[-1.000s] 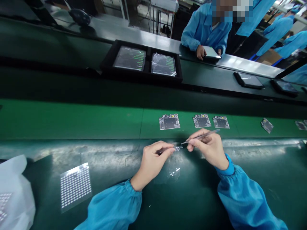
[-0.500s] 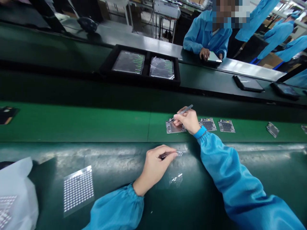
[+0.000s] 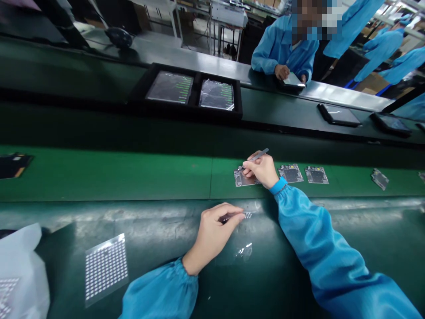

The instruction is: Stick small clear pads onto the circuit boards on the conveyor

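My right hand [image 3: 260, 169] is closed round a pair of metal tweezers [image 3: 262, 153]. Their lower end reaches down to a circuit board [image 3: 244, 178] on the green belt, and my fingers cover part of that board. Nearer to me, my left hand [image 3: 217, 232] pinches a small sheet of stickers [image 3: 248, 215] with white dots, its edge sticking out past the fingertips. Two more circuit boards, a close one [image 3: 291, 173] and a farther one [image 3: 316, 175], lie to the right of my right hand. Below my left hand a scrap of clear film [image 3: 244, 251] rests on the dark green bench.
A larger sticker sheet [image 3: 106, 268] lies at left, beside a white bag [image 3: 25, 266]. A black tray [image 3: 195, 110] with two film-covered panels stands on the far ledge. Across from me, a co-worker's hands [image 3: 282, 72] hold a flat device. A dark part [image 3: 13, 166] sits at the belt's left.
The boards and the dark part on the belt have shifted slightly right. My right hand has moved a little right along with the board beneath it. My left hand keeps its pinch.
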Demonstrator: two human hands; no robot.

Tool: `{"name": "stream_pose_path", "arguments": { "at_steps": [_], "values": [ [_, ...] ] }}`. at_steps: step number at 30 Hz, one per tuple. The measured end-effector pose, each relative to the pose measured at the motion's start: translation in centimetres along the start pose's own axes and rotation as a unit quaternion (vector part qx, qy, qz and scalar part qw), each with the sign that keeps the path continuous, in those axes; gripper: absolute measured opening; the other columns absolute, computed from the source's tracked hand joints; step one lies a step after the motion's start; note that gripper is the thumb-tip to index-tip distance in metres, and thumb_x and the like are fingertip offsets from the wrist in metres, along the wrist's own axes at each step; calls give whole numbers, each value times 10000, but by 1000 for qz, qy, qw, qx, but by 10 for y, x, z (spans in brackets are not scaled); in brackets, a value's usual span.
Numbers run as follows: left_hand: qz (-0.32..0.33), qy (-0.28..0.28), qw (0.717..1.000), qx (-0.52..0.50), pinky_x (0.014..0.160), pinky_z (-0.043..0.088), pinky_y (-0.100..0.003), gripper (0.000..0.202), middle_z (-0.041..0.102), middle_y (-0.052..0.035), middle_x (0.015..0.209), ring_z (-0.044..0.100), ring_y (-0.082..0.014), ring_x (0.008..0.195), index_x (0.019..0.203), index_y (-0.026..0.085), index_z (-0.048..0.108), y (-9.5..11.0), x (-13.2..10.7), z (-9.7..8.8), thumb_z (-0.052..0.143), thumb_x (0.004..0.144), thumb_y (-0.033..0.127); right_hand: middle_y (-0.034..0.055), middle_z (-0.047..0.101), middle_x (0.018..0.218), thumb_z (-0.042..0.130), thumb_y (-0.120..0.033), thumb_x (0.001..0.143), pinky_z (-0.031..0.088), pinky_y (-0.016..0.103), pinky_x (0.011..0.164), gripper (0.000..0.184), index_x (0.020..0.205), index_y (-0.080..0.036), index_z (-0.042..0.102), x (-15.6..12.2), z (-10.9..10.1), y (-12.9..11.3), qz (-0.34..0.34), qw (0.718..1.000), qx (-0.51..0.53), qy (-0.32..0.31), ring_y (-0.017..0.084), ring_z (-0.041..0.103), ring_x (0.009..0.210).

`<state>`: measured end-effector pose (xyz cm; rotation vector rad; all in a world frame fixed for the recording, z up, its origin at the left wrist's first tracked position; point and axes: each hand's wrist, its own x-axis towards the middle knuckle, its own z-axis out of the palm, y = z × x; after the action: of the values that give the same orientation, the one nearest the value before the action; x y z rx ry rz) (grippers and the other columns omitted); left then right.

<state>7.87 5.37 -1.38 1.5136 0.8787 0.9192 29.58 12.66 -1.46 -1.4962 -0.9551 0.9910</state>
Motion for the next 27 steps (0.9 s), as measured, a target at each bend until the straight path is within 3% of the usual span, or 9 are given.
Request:
{"name": "stream_pose_path", "arguments": {
  "at_steps": [8,22,25,27],
  "values": [
    [-2,-2,1000,-1,553,546,-239,68,764,-49,728,704,-169,635,797,184,794,-1,0,0,727,810,188,10,694,603,809,-366,674,529,217,424,326,807,-177,579,-13,-9,-4,-38,999,-33,-3,146,656,473],
    [7,5,1000,3,536,545,-235,67,766,-49,722,705,-169,631,792,185,794,-2,1,0,730,802,202,24,702,597,817,-394,666,523,237,421,357,820,-177,579,-16,-20,-2,-13,999,-21,21,140,619,429],
    [9,5,1000,10,540,546,-238,69,764,-43,721,695,-163,612,792,189,794,-4,1,0,731,808,208,26,702,638,799,-421,700,568,285,502,350,836,-189,575,-18,-29,-3,-37,999,-21,28,169,659,504],
    [9,3,1000,16,544,545,-239,69,761,-38,717,689,-159,602,796,192,796,-6,1,0,730,811,209,42,713,735,712,-411,797,596,331,643,252,841,-192,595,-22,-38,-8,-94,993,-62,29,190,695,638]
  ]
}}
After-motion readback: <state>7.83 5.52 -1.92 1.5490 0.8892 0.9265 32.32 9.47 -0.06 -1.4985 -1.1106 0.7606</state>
